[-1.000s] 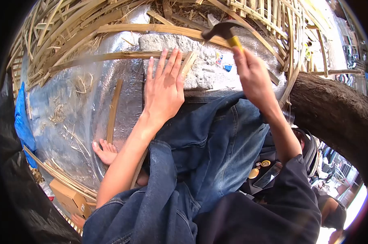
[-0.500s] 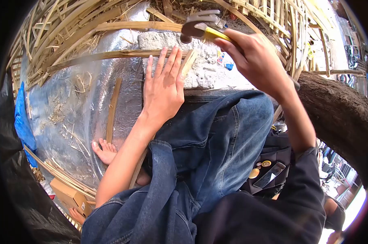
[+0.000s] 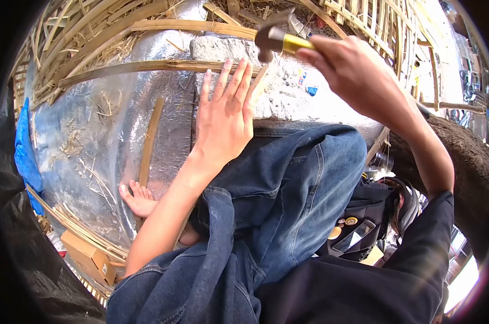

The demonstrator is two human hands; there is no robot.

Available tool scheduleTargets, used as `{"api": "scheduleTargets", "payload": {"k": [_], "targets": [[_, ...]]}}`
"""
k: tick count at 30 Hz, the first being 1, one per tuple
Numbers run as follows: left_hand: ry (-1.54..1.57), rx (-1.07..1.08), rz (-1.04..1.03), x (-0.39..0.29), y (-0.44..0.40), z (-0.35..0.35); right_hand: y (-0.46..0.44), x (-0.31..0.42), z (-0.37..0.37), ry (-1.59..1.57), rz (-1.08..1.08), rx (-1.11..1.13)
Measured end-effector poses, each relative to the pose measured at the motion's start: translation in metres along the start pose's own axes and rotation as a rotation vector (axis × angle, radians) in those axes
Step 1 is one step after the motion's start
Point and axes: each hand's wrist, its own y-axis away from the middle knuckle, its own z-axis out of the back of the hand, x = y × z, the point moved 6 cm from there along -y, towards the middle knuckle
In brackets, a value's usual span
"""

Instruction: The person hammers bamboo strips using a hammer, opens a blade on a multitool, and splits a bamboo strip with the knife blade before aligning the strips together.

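Observation:
My left hand lies flat with its fingers stretched out, fingertips over a long bamboo strip that crosses a rough pale concrete block. Beside its index finger a short piece of split bamboo slants across the block. My right hand is wrapped round the handle of a claw hammer, which has a yellow section below the dark metal head. The hammer head is above the block, close to the strip's right end; whether they touch, I cannot tell.
Bundled bamboo strips curve along the upper left. Another strip lies on the silvery sheet by my bare foot. A black bag with badges and a phone sits right of my knee, near a thick log.
My right hand and the hammer have shifted slightly right, and the hammer head has tilted. The left hand stays flat at the bamboo strip. The camera view has moved a little.

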Motion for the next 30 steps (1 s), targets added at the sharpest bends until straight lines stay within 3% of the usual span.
{"api": "scheduleTargets", "payload": {"k": [3,4,6,8,10,11,12,14,15,18,20,22,23,24,26,28,30], "targets": [[-0.037,0.004,-0.007,0.001,0.000,-0.001,0.004,0.013,0.016,-0.059,0.100,-0.127],[-0.029,-0.002,-0.016,0.001,0.001,-0.002,0.002,0.006,0.005,-0.069,0.071,0.005],[-0.020,-0.010,-0.029,0.001,0.002,-0.001,0.004,0.012,-0.010,0.228,0.205,0.069],[-0.015,0.000,-0.021,0.001,0.002,-0.001,0.009,0.020,0.004,0.231,0.150,0.069],[-0.010,0.007,-0.010,0.000,0.001,0.001,0.009,0.022,0.021,-0.106,0.075,-0.090],[-0.006,0.011,-0.004,0.000,-0.001,0.001,0.008,0.018,0.020,-0.061,0.285,-0.267],[-0.005,0.011,-0.006,-0.001,0.000,0.000,0.011,0.017,0.017,-0.060,0.282,-0.268],[-0.084,-0.007,-0.060,-0.002,0.001,-0.001,0.013,0.000,-0.007,0.131,0.009,0.086],[-0.084,-0.010,-0.065,-0.002,0.000,-0.001,0.009,0.003,-0.013,0.073,0.084,-0.006],[0.010,-0.014,-0.008,0.001,0.002,-0.003,0.020,-0.004,0.007,-0.134,0.042,-0.209],[-0.031,-0.001,-0.003,0.001,0.000,-0.002,0.026,-0.006,0.007,-0.103,0.123,-0.337],[-0.041,-0.018,-0.011,0.001,0.001,-0.004,0.032,-0.016,-0.023,-0.196,-0.055,-0.069],[-0.049,-0.034,-0.015,0.001,0.002,-0.005,0.033,-0.021,-0.043,-0.049,-0.102,0.078],[-0.047,-0.037,-0.017,0.000,0.001,-0.004,0.034,-0.006,-0.036,-0.066,0.083,-0.127],[-0.048,-0.035,-0.016,0.001,0.002,-0.004,0.041,-0.007,-0.024,-0.270,0.006,-0.187],[-0.039,-0.015,-0.005,0.000,0.003,-0.003,0.042,0.002,-0.004,-0.252,0.043,-0.334],[-0.035,-0.006,-0.004,-0.001,0.002,-0.002,0.043,-0.002,-0.009,-0.197,0.049,-0.344]]}}
